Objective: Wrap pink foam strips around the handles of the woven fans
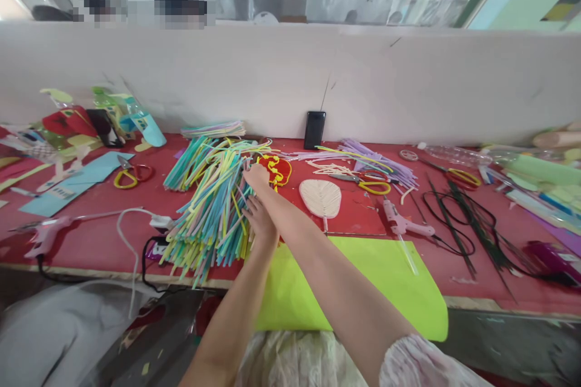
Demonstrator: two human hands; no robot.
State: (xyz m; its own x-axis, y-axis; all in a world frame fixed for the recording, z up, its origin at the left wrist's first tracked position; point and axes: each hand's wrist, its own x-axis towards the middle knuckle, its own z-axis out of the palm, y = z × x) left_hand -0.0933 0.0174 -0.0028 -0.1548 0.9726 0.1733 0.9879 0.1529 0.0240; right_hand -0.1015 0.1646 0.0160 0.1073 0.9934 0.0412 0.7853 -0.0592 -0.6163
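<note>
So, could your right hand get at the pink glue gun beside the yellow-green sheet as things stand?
Probably yes. The right hand rests on the straw pile, and the glue gun lies uncovered on the red table to its right, with only a flat woven leaf between.

Head view. Both hands meet a heap of pastel straws on the red counter. The right hand lies at the heap's far side, just beside a red-and-yellow ornament. The left hand touches its near side, above a lime sheet.
</note>
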